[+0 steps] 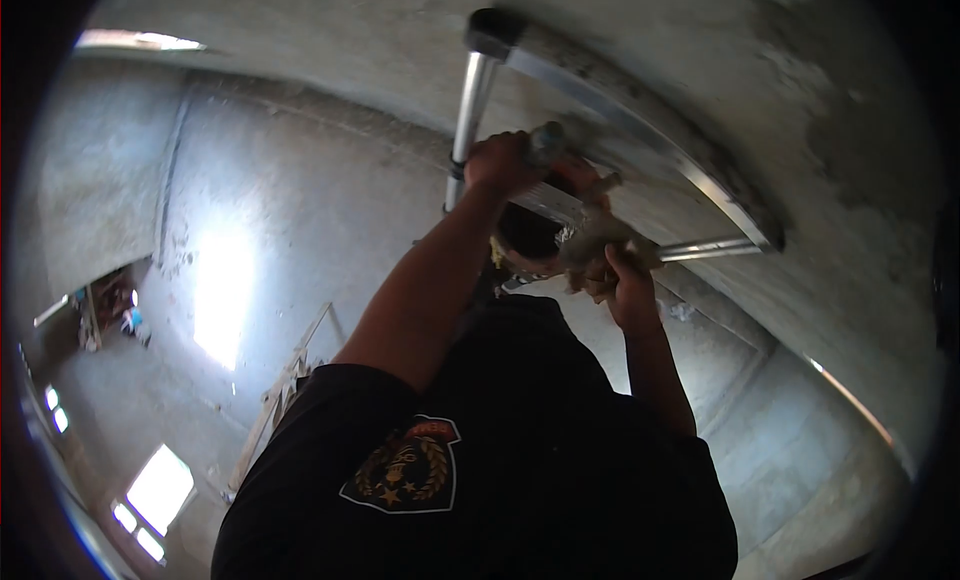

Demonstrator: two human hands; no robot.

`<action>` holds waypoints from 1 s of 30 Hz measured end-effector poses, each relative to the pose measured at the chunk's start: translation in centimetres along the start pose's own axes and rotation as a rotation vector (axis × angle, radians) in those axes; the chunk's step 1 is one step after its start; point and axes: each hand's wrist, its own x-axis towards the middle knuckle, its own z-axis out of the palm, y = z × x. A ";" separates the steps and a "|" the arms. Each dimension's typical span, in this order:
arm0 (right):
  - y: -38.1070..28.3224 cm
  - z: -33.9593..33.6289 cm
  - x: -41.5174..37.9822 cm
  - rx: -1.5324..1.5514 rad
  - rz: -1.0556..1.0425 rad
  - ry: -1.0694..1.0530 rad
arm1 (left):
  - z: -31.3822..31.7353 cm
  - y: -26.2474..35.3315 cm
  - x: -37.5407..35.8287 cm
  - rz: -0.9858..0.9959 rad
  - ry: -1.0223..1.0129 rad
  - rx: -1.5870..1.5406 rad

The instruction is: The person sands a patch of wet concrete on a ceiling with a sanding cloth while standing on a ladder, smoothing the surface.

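Both hands are busy at the ladder, inside the frame made by its top bar and two uprights, close to a bare plastered surface. The step in hand seems to be handling a greyish-tan lump, which lies inside the frame, nearer the right upright than the left upright.

The right hand has its fingers closed on the lump, the thumb pressed along its near side. Whether it is cloth, sponge or something caked, I cannot tell. The left hand, just beside the left upright, has its fingers curled tightly around a blunt, rounded object, of which only the end shows; whether this hand also touches the upright is unclear.

The next move, I judge, calls for a firm grip on the lump and steady footing, though the feet are out of view.

Counted: two hands, one lump, one rounded object, one ladder with two uprights, and one wooden frame lower down on the left.
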 end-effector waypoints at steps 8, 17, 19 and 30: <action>-5.0 1.2 -2.9 0.991 -0.078 -0.321 | -0.9 0.6 -0.7 -0.065 0.059 -0.033; -6.7 2.6 -7.3 0.989 -0.254 -0.181 | -0.6 0.7 -0.3 -0.060 0.004 0.047; -10.1 2.3 -9.4 0.948 -0.421 -0.204 | -1.0 0.9 -1.1 -0.051 0.057 -0.015; -24.2 -1.8 -14.0 -0.543 -1.893 0.798 | 0.1 -0.3 -0.5 0.020 0.123 -0.031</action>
